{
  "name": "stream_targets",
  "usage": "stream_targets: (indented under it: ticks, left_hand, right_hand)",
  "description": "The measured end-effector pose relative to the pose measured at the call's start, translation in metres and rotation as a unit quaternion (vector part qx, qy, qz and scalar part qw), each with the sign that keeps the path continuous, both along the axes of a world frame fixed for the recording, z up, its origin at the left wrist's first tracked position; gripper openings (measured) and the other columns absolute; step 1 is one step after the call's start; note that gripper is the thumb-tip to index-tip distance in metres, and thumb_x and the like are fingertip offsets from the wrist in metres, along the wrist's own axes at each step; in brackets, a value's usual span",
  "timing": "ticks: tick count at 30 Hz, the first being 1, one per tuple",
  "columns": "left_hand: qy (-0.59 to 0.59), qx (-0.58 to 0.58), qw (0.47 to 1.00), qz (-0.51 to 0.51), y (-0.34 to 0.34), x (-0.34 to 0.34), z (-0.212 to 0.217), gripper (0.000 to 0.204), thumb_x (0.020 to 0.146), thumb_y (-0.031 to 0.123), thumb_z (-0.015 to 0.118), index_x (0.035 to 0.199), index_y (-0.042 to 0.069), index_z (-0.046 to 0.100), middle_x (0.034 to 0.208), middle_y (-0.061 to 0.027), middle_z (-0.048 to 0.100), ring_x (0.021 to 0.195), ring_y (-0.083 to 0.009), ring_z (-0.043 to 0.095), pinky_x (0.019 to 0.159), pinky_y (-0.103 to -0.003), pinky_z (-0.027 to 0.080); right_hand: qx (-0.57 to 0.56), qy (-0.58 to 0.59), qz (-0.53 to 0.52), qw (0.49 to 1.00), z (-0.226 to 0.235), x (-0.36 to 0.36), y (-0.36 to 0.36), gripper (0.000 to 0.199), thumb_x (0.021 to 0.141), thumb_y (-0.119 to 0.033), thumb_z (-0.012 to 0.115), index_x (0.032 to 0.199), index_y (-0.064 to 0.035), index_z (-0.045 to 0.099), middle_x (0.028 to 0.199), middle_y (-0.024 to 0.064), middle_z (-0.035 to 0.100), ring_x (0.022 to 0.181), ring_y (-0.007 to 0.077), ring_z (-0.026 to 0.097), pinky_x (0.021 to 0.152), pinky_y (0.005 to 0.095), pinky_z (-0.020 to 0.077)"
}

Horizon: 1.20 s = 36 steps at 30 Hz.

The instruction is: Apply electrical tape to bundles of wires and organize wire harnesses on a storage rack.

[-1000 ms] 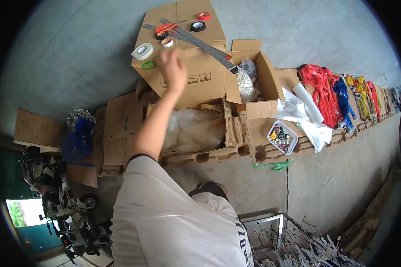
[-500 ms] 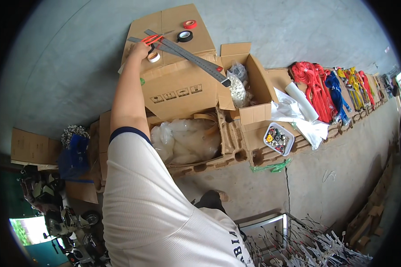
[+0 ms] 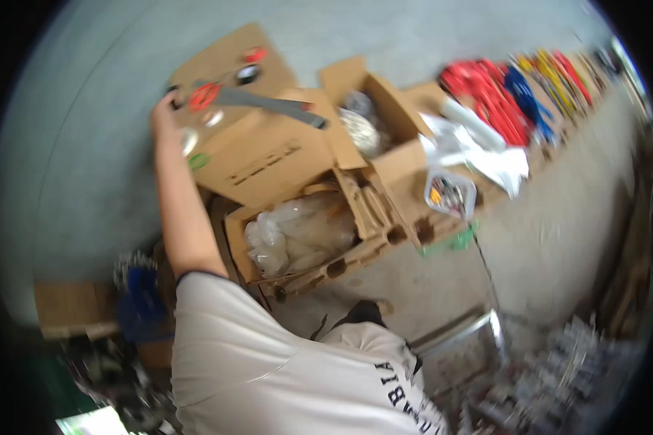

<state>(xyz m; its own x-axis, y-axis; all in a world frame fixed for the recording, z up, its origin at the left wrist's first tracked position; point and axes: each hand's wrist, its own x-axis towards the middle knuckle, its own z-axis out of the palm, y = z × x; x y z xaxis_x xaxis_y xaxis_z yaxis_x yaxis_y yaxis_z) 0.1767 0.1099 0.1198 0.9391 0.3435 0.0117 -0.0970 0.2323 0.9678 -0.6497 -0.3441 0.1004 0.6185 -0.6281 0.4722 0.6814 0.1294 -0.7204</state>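
My left hand (image 3: 165, 109) is at the far left edge of a large closed cardboard box (image 3: 268, 156). Its fingers are closed on a small black roll that looks like tape (image 3: 175, 96); blur hides its detail. Beside it on the box lie red-handled scissors (image 3: 204, 96), a white tape roll (image 3: 214, 117) and a grey metal ruler (image 3: 268, 104). Farther back are a black tape roll with a pale core (image 3: 248, 74) and a red tape roll (image 3: 255, 54). My right hand is out of view.
Below stands an open box of clear plastic bags (image 3: 301, 228). To the right are another open box (image 3: 392, 138), a plastic tub of small parts (image 3: 450, 194), white sheeting (image 3: 479, 148) and bundled red straps (image 3: 486, 94). A metal frame (image 3: 461, 330) stands low right.
My left hand has moved left, away from the scissors, to the box's edge, taking the small black roll with it. The whole view has shifted and blurred.
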Motion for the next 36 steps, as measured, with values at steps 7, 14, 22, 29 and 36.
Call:
stream_targets:
  ticks: [7,14,22,29,36]
  left_hand:
    - [0.029,-0.172,0.781,-0.600,-0.252,-0.267,-0.073,0.028,0.095,0.010,0.054,0.121,0.000,0.055,0.124,-0.0133,0.059,0.099,-0.0164,0.057,0.076,-0.031,0.046]
    - [0.109,-0.186,0.453,-0.865,-0.399,-0.522,-0.036,0.038,0.075,-0.009,0.070,0.111,-0.003,0.062,0.102,-0.0092,0.065,0.089,-0.0147,0.063,0.079,-0.028,0.051]
    - [-0.183,-0.072,0.455,-0.868,-0.437,-0.591,-0.010,0.031,0.069,-0.009,0.076,0.098,-0.004,0.066,0.091,-0.0099,0.066,0.077,-0.0147,0.064,0.068,-0.026,0.052]
    - [-0.342,-0.035,0.424,-0.837,-0.435,-0.600,-0.007,0.038,0.066,-0.012,0.076,0.101,-0.004,0.065,0.096,-0.0115,0.065,0.086,-0.0221,0.063,0.073,-0.030,0.050]
    - [-0.445,-0.044,0.453,-0.771,-0.433,-0.618,-0.013,0.033,0.059,-0.004,0.078,0.090,0.000,0.066,0.084,-0.0112,0.064,0.072,-0.0270,0.063,0.061,-0.034,0.051]
  right_hand:
    - [0.306,0.231,-0.423,0.821,0.004,0.048,0.026,0.039,0.086,-0.016,0.063,0.123,-0.0055,0.057,0.066,-0.0063,0.044,0.061,0.0056,0.040,0.078,0.0294,0.0442]
    - [0.176,0.191,-0.439,0.860,0.044,0.071,0.069,0.071,0.080,-0.001,0.065,0.143,-0.0020,0.033,0.109,0.0214,0.066,0.064,0.0034,0.048,0.075,0.0201,0.0432]
    - [0.165,0.153,-0.412,0.883,0.027,0.047,0.062,0.084,0.072,0.002,0.074,0.144,-0.0089,0.034,0.117,0.0206,0.063,0.063,0.0027,0.047,0.082,0.0250,0.0426]
    - [0.121,0.156,-0.420,0.886,0.025,0.049,0.060,0.081,0.072,0.008,0.073,0.141,-0.0089,0.036,0.116,0.0177,0.062,0.062,0.0021,0.047,0.072,0.0208,0.0444]
    - [0.149,0.172,-0.433,0.872,0.028,0.052,0.067,0.079,0.074,0.008,0.073,0.142,-0.0043,0.035,0.108,0.0114,0.064,0.064,0.0035,0.049,0.061,0.0162,0.0408]
